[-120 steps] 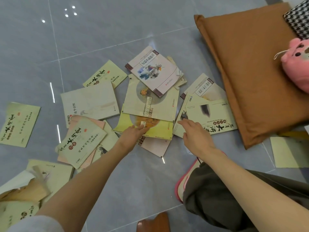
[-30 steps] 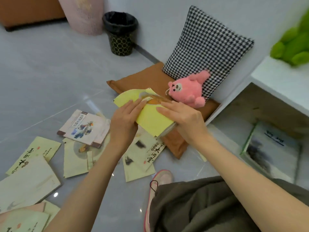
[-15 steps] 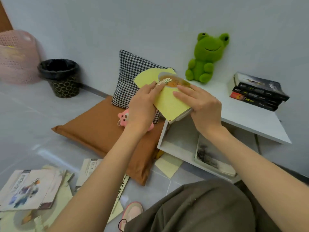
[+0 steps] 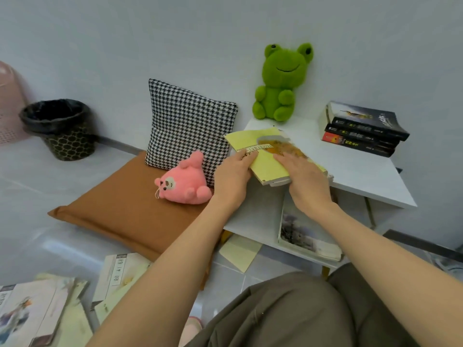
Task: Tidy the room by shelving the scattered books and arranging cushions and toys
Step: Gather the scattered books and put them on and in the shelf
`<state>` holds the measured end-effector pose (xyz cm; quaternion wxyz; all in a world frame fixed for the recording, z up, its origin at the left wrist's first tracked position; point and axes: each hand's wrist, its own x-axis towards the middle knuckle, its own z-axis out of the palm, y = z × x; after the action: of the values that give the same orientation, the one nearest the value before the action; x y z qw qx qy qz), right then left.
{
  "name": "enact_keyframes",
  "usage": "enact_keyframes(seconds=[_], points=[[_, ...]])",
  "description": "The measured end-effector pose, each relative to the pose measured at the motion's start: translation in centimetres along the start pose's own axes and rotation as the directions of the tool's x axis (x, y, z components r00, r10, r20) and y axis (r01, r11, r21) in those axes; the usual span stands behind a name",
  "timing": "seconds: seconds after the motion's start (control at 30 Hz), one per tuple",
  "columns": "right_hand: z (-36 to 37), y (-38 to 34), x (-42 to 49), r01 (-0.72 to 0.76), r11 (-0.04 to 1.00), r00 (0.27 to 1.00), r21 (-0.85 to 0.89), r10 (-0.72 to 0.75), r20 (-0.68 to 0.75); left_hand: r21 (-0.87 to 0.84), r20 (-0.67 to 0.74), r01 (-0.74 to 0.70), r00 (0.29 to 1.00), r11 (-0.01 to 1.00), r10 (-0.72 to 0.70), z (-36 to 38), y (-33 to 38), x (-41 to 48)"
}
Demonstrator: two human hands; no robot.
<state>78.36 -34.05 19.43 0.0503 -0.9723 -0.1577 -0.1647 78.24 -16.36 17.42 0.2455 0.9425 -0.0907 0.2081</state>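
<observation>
Head view: left hand point(image 4: 231, 177) pinches the left edge of the yellow book stack point(image 4: 269, 166), thumb on the cover; right hand point(image 4: 307, 182) lies flat on the cover, fingers straight. Stack sits over the near left corner of the white surface point(image 4: 363, 174); contact cannot be told. Same surface: green frog plush point(image 4: 281, 88) at the back, three dark books point(image 4: 363, 128) piled at right. Lower shelf point(image 4: 255, 216): one flat book point(image 4: 300, 234). Floor: brown cushion point(image 4: 120, 211) carrying pink plush point(image 4: 183, 184), which touches the houndstooth cushion point(image 4: 188, 123) leaning on the wall; scattered books point(image 4: 45, 311) at bottom left; black bin point(image 4: 60, 128) at far left.
</observation>
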Motion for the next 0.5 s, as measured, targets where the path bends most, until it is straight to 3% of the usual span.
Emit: enact_keyframes(seconds=[0.13, 0.3, 0.4, 0.5], points=[[0.9, 1.4, 1.4, -0.068, 0.992, 0.963, -0.109, 0.094, 0.252, 0.012, 0.062, 0.047, 0.997, 0.999, -0.048, 0.3, -0.1, 1.1], [0.1, 1.0, 2.8, -0.132, 0.975, 0.889, -0.177, 0.195, 0.413, 0.033, 0.072, 0.055, 0.996, 0.998, -0.057, -0.9, -0.7, 1.2], [-1.4, -0.4, 3.1, -0.128, 0.982, 0.893, -0.142, 0.176, 0.413, 0.028, 0.069, 0.070, 0.995, 0.997, -0.072, -1.9, -1.3, 0.9], [-2.4, -3.2, 2.5, -0.063, 0.996, 0.953, -0.057, 0.077, 0.292, 0.025, 0.034, 0.088, 0.995, 0.996, -0.088, -3.2, -2.4, -0.1]])
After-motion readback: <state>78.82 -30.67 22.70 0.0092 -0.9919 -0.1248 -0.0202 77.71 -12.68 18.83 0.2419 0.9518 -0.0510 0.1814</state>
